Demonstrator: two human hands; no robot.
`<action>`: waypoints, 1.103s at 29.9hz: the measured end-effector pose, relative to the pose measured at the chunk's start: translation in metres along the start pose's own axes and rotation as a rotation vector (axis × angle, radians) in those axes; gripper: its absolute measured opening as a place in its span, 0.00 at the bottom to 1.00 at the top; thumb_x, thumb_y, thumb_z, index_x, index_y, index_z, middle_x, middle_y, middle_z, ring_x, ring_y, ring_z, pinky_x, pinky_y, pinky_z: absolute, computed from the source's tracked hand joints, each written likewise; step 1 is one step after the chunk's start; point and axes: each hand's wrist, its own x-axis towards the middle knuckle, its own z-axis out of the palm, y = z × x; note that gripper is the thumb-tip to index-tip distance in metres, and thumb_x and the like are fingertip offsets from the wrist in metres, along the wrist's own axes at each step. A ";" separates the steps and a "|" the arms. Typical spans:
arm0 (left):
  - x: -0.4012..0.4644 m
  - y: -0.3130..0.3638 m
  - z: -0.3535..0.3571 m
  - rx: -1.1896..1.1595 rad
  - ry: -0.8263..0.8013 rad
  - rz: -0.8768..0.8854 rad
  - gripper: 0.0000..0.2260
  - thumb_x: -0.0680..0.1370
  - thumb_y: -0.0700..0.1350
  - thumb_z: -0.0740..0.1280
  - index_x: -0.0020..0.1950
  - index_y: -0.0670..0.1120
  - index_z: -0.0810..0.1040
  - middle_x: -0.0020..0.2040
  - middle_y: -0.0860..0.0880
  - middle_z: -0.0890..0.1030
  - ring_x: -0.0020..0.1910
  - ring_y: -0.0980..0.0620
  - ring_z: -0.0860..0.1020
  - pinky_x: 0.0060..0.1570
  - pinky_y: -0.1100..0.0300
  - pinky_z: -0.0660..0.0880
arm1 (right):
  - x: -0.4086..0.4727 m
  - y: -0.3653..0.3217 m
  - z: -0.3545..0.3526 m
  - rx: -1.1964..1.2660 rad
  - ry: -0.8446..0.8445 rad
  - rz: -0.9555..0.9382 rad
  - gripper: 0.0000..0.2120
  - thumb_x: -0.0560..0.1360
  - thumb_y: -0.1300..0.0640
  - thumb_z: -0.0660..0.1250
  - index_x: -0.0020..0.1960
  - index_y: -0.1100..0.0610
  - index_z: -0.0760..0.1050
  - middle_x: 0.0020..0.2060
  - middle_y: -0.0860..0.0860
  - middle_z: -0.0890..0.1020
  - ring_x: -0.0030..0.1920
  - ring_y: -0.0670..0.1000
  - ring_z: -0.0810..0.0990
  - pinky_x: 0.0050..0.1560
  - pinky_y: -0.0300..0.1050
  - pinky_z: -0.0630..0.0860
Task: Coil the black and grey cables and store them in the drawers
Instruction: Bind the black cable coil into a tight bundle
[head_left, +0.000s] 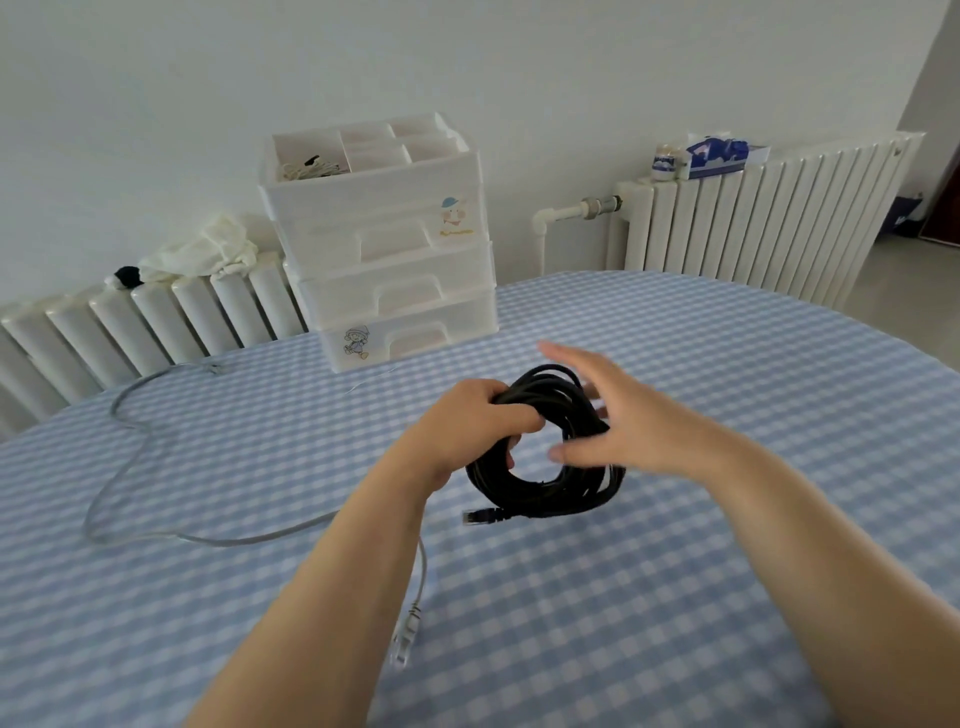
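My left hand (470, 423) grips the coiled black cable (545, 483), right hand (618, 421) open against it; grey cable (124, 467) lies uncoiled on the counter (727, 364), drawers (384, 260) closed.

Grey cable (124, 467) sprawls left of drawers (400, 291)

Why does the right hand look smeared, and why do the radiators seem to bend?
Head view: the right hand is motion-blurred beside the black cable, while the left hand is sharper; the wide-angle lens bows the radiator and table edge; lighting is soft and even.
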 end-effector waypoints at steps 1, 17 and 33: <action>0.000 0.000 -0.001 -0.009 -0.006 0.000 0.06 0.73 0.42 0.69 0.40 0.43 0.74 0.30 0.49 0.76 0.28 0.51 0.76 0.27 0.67 0.70 | -0.002 -0.003 0.002 -0.061 -0.045 0.030 0.45 0.70 0.48 0.75 0.76 0.38 0.50 0.70 0.35 0.57 0.61 0.39 0.71 0.63 0.40 0.70; 0.002 -0.011 0.007 -0.002 -0.081 -0.115 0.09 0.74 0.44 0.69 0.49 0.41 0.78 0.40 0.48 0.81 0.36 0.60 0.79 0.34 0.73 0.70 | 0.011 -0.009 0.032 -0.468 0.451 0.267 0.14 0.76 0.50 0.66 0.57 0.55 0.67 0.37 0.46 0.75 0.36 0.51 0.75 0.30 0.43 0.65; 0.006 -0.023 -0.032 -0.337 0.253 -0.125 0.04 0.75 0.42 0.69 0.41 0.44 0.76 0.30 0.51 0.77 0.30 0.53 0.79 0.43 0.55 0.72 | 0.058 -0.016 0.013 0.435 0.033 0.140 0.35 0.71 0.39 0.68 0.73 0.45 0.60 0.62 0.43 0.73 0.60 0.45 0.76 0.62 0.44 0.71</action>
